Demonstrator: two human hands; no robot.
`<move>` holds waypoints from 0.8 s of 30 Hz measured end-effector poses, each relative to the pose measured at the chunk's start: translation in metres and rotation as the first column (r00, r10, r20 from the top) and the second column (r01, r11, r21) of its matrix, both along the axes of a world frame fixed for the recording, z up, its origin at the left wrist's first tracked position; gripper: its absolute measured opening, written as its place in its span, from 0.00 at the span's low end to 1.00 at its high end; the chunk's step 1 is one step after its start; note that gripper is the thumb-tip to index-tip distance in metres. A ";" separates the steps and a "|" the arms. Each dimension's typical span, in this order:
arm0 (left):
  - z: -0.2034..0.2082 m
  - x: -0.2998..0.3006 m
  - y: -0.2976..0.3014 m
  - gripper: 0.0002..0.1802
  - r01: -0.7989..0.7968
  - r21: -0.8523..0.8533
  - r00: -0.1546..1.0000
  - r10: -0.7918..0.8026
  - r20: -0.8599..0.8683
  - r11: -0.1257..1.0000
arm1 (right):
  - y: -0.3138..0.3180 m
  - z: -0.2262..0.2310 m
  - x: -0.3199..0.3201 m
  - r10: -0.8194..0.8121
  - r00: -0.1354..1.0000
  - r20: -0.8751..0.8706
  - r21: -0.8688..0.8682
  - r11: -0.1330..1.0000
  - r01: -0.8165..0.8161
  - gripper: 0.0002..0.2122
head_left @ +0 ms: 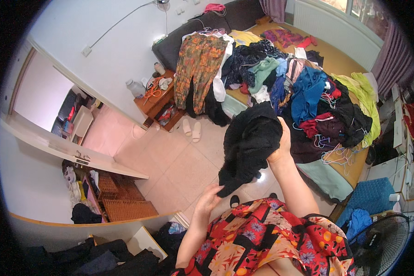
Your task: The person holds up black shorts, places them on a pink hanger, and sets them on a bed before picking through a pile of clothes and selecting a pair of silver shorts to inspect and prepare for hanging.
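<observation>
A bunched black garment hangs in the air in front of me, above the tiled floor; its exact kind does not show. My right hand grips its right side, with the fingers partly hidden behind the cloth. Lower down, my left hand pinches a narrow black end of the same garment. Beyond it, a bed carries a large heap of clothes, among them a blue garment, a lime-green one and patterned orange-brown trousers.
Tangled plastic hangers lie at the bed's near edge. A wooden nightstand with a clear jar stands left of the bed, near white slippers. A black fan is at lower right. An open door and wicker drawers are at left.
</observation>
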State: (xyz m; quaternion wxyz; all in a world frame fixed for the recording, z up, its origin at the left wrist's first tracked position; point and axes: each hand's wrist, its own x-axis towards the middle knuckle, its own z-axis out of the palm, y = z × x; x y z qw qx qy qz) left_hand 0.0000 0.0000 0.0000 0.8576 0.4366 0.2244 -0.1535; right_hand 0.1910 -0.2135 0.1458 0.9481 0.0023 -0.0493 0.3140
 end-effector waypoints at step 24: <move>0.170 0.035 0.036 0.23 -0.440 -0.477 0.677 0.630 0.381 0.761 | -0.073 -0.041 0.018 -0.427 0.532 0.731 -0.429 0.319 0.845 0.10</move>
